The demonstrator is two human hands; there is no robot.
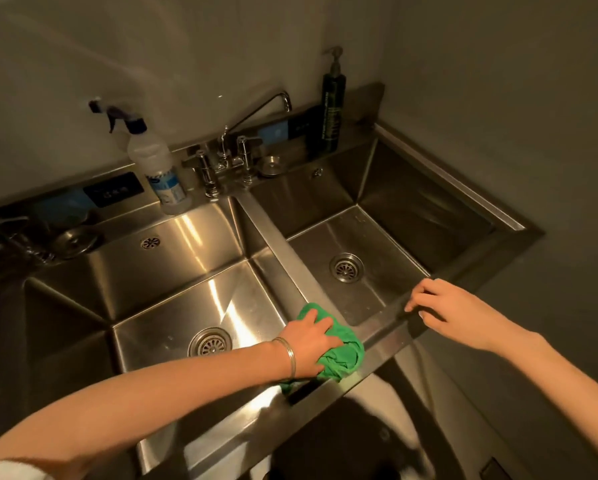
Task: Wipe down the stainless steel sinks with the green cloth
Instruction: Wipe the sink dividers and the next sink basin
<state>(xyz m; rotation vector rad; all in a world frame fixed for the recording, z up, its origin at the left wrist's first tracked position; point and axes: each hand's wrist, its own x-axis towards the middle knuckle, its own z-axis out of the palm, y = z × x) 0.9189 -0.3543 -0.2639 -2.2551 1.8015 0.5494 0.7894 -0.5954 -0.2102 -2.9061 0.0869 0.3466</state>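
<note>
Two stainless steel sink basins lie side by side: the left basin (pixel 173 271) and the right basin (pixel 387 244), split by a steel divider (pixel 280 247). My left hand (pixel 308 344), with a bangle on the wrist, presses a bunched green cloth (pixel 342 355) onto the near end of the divider where it meets the front rim (pixel 387 344). My right hand (pixel 450 310) rests with spread fingers on the front rim of the right basin and holds nothing.
A clear spray bottle (pixel 155 168) stands on the back ledge left of the faucet (pixel 228 157). A dark pump bottle (pixel 332 105) stands at the back right. Drain strainers (pixel 209 342) (pixel 346 267) sit in both basins. Another tap (pixel 10 237) and a wall close in at left and right.
</note>
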